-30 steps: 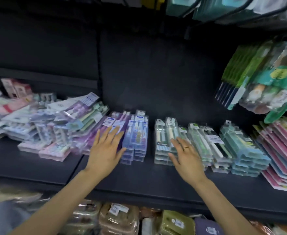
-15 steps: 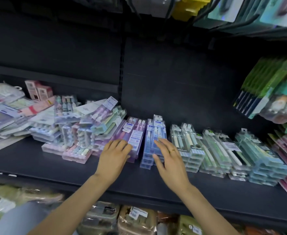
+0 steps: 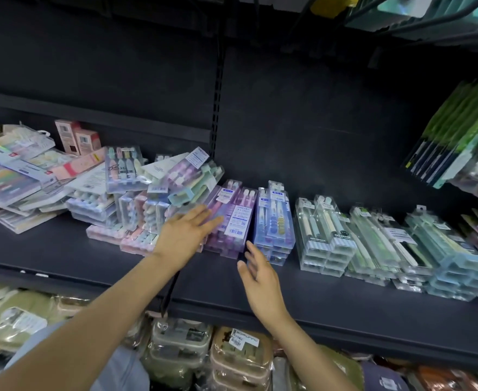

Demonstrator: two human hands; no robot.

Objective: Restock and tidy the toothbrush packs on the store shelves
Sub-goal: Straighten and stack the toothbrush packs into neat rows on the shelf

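Left hand [image 3: 185, 235] flat, fingers straight, resting on the stack of purple clear-plastic toothbrush packs [image 3: 229, 224], right hand [image 3: 260, 275] loose and empty just below the blue clear-plastic toothbrush packs [image 3: 274, 221], all on the dark metal shelf [image 3: 330, 294]

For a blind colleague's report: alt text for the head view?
A person's left hand rests open on a purple toothbrush pack stack on a dark store shelf, right hand open in front of the blue stack. Jumbled packs lie to the left.
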